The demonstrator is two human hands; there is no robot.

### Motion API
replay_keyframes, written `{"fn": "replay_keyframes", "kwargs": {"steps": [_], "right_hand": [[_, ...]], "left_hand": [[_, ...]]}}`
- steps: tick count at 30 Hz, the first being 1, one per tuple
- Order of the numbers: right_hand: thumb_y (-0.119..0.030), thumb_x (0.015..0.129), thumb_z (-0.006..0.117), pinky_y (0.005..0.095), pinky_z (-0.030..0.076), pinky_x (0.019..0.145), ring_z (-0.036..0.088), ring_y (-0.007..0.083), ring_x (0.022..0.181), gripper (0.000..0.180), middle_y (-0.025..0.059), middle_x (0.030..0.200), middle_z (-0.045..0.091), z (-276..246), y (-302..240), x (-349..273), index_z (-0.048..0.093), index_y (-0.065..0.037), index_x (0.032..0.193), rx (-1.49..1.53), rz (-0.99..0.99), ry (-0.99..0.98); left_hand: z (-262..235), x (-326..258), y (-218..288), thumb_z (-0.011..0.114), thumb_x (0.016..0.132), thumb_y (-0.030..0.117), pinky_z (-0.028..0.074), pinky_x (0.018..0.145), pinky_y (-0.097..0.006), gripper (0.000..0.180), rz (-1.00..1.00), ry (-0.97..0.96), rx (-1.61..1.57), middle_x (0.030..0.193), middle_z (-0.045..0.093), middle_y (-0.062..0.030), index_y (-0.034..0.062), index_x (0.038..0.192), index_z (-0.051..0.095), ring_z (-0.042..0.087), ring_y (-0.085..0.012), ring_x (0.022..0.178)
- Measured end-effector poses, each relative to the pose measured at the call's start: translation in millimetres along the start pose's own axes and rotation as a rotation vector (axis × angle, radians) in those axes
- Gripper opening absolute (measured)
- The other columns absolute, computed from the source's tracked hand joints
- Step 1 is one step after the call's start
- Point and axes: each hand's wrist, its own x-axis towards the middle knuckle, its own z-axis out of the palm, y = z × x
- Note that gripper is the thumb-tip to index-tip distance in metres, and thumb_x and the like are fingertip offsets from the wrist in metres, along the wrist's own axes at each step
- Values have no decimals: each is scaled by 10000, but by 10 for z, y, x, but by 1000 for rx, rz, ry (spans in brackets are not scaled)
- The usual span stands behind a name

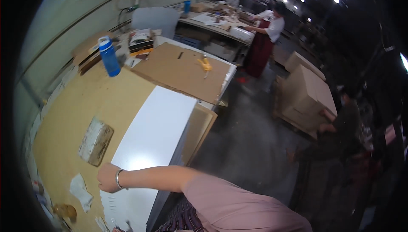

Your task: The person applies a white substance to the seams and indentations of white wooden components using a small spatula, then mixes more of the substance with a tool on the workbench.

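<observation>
My right hand (pixel 109 177), with a metal bangle at its wrist, reaches across the near end of a glossy white sheet (pixel 159 113). Its fingers are curled closed at the sheet's left edge; whatever they grip is hidden. Just beyond the hand, on the tan tabletop (pixel 63 117), lies a worn block (pixel 96 140) with a whitish wrapping and brown stains. A torn white scrap (pixel 80 192) rests to the hand's left. Short slits or creases run along the sheet's near left edge. I cannot make out my left hand in the view.
A blue bottle (pixel 109 58) stands at the far left. Beyond the sheet is flat cardboard (pixel 182 66) bearing a yellow-handled tool (pixel 205 64). An amber roundish object (pixel 66 210) sits near left. One person (pixel 267 32) stands at a far table; another is beside large cartons (pixel 304 94).
</observation>
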Motion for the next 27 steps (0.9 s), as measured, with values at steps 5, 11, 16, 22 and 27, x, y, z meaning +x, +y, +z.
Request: {"fn": "replay_keyframes", "kwargs": {"steps": [5, 11, 16, 22, 27], "right_hand": [[-309, 786, 513, 458, 452, 780, 620, 347, 746, 361, 194, 725, 645, 168, 31, -49, 669, 4, 700, -7, 118, 66], [-349, 824, 526, 440, 322, 943, 560, 256, 882, 332, 113, 796, 611, 128, -66, -203, 668, -49, 805, -67, 160, 384], [-360, 830, 530, 395, 344, 919, 496, 245, 1053, 363, 118, 1020, 585, -11, -102, -665, 637, -35, 949, -124, 278, 434], [-377, 854, 522, 391, 307, 994, 439, 237, 1135, 457, 125, 1133, 533, 82, -100, -745, 573, 0, 1108, -291, 306, 416], [-383, 864, 516, 395, 291, 1011, 419, 245, 1165, 495, 132, 1186, 510, 53, -100, -739, 537, 12, 1162, -299, 340, 307]], "left_hand": [[-173, 264, 198, 538, 913, 102, 324, 508, -252, 132, 34, -237, 112, 646, 444, -5, 13, 818, 557, 392, -93, 572], [-247, 260, 411, 532, 905, 71, 350, 504, -215, 120, 16, -345, -72, 669, 466, 1, 77, 790, 498, 413, -85, 569], [-138, 226, 462, 535, 901, 69, 356, 504, -195, 82, -32, -493, -56, 702, 492, -2, 71, 823, 511, 424, -79, 571], [-36, 326, 379, 556, 884, 55, 330, 501, -203, 113, -48, -638, -129, 676, 456, -3, 76, 798, 486, 397, -86, 565], [-70, 295, 393, 558, 892, 66, 336, 516, -204, 116, -48, -623, -129, 698, 461, -2, 82, 819, 469, 404, -86, 584]]}}
